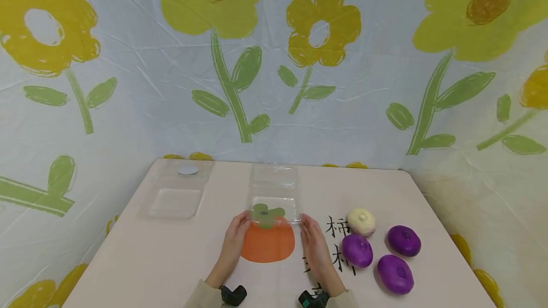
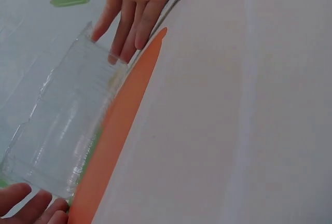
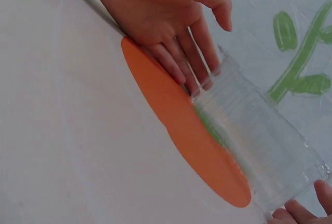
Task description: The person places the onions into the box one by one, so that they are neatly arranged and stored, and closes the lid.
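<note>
Clear container: mid-worktop, hinged open (image 1: 288, 207), base toward the person, lid folded back; long axis runs away from the person toward the far edge.
Left hand: (image 1: 236, 234) fingers extended, at the base's near left corner.
Right hand: (image 1: 313, 236) fingers extended, touching the base's right side.
Edges: lid near the worktop's far edge; a gap separates it from a second container (image 1: 174, 202) at left; purple rounds (image 1: 357, 251) and a cream round (image 1: 361, 222) sit to the right.
Worktop: pale (image 1: 141, 265), orange fruit print (image 1: 267, 246) partly under the base.
Surround: flower-printed cloth (image 1: 359, 108).
</note>
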`<state>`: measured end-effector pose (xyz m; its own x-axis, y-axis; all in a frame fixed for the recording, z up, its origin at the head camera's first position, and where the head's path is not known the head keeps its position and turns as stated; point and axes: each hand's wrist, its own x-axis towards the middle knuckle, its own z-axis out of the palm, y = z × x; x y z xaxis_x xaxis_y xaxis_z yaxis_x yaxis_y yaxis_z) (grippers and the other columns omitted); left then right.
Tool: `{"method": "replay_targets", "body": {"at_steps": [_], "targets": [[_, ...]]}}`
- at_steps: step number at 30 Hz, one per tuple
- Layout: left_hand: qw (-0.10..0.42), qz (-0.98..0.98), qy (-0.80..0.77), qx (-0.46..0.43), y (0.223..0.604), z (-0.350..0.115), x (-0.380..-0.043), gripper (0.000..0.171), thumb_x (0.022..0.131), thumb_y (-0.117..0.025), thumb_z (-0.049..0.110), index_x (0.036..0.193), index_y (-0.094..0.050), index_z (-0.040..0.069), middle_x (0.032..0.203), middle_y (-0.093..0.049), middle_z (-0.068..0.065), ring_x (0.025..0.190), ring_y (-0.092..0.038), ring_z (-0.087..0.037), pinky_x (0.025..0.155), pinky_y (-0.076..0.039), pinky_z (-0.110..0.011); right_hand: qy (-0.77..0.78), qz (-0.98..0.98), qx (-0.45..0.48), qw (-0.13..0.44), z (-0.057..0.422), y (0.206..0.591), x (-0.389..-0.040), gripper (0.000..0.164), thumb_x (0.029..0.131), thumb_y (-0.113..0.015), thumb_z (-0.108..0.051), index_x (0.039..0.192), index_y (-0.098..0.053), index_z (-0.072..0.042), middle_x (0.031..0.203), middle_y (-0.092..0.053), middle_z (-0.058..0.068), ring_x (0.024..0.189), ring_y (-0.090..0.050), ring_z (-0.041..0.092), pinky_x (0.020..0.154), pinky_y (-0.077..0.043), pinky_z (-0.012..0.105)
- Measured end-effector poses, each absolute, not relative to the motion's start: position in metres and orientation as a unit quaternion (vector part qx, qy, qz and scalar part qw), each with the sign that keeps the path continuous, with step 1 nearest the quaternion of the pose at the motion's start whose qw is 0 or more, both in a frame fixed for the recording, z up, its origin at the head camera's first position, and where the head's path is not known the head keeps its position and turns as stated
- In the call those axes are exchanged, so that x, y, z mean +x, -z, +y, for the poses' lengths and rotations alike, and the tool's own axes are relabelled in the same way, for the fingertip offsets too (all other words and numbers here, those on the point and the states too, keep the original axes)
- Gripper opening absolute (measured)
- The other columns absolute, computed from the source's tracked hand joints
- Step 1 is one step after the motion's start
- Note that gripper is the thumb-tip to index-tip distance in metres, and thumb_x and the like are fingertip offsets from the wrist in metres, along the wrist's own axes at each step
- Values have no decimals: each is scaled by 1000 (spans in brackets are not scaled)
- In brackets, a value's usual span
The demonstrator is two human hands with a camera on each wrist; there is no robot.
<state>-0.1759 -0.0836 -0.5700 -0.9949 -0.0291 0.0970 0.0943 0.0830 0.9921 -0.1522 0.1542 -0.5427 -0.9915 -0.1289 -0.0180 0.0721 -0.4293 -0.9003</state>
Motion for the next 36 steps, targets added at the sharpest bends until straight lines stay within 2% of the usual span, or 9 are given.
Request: {"method": "replay_targets", "body": {"at_steps": [5,10,17,22,26,29,33,36], "targets": [[93,-750,654,-22,576,-80,-179,38,102,-56,20,134,-55,-1,127,-60,-17,117,-60,-30,98,-51,-37,838,544,-7,43,155,549,-153,57,110,-27,-28,149,-14,11,157,-14,28,148,-12,37,121,-13,38],[128,-762,633,-52,580,-82,-180,37,100,-61,19,130,-58,-1,121,-63,-14,112,-61,-28,95,-52,-27,841,541,7,25,154,556,-154,55,110,-30,-28,146,-20,12,154,-21,27,146,-20,35,119,-23,33],[125,-765,629,-55,583,-85,-180,39,97,-65,25,127,-61,0,120,-65,-13,110,-62,-25,95,-51,-27,813,580,27,-42,149,562,-152,48,109,-36,-22,136,-32,17,149,-33,31,142,-32,37,114,-32,32],[107,-767,631,-40,564,-84,-172,32,97,-65,20,120,-62,-1,113,-66,-12,104,-63,-24,90,-53,-26,780,618,56,-77,146,564,-151,40,108,-41,-20,129,-42,14,141,-45,24,138,-39,34,108,-38,24],[101,-765,635,-31,541,-83,-162,18,97,-64,11,108,-64,-2,101,-66,-13,93,-65,-25,80,-54,-24,750,649,81,-96,146,562,-149,35,107,-44,-20,121,-49,13,129,-56,20,128,-52,30,102,-44,20],[112,-758,641,-38,542,-83,-161,10,96,-64,10,101,-64,1,95,-67,-13,84,-64,-19,73,-53,-21,724,673,106,-107,147,560,-147,31,107,-44,-19,111,-54,11,118,-61,20,114,-59,23,95,-47,18],[131,-749,648,-45,543,-84,-158,5,94,-66,5,90,-64,3,84,-65,-10,73,-59,-9,64,-50,-20,702,692,124,-113,147,558,-145,30,106,-46,-17,100,-58,9,110,-64,18,101,-58,13,88,-47,16],[134,-745,652,-46,543,-85,-155,11,92,-66,2,83,-62,5,74,-59,-4,65,-53,-7,58,-47,-20,692,702,122,-121,148,558,-144,27,104,-49,-13,98,-62,9,104,-66,15,94,-57,9,84,-45,17]]}}
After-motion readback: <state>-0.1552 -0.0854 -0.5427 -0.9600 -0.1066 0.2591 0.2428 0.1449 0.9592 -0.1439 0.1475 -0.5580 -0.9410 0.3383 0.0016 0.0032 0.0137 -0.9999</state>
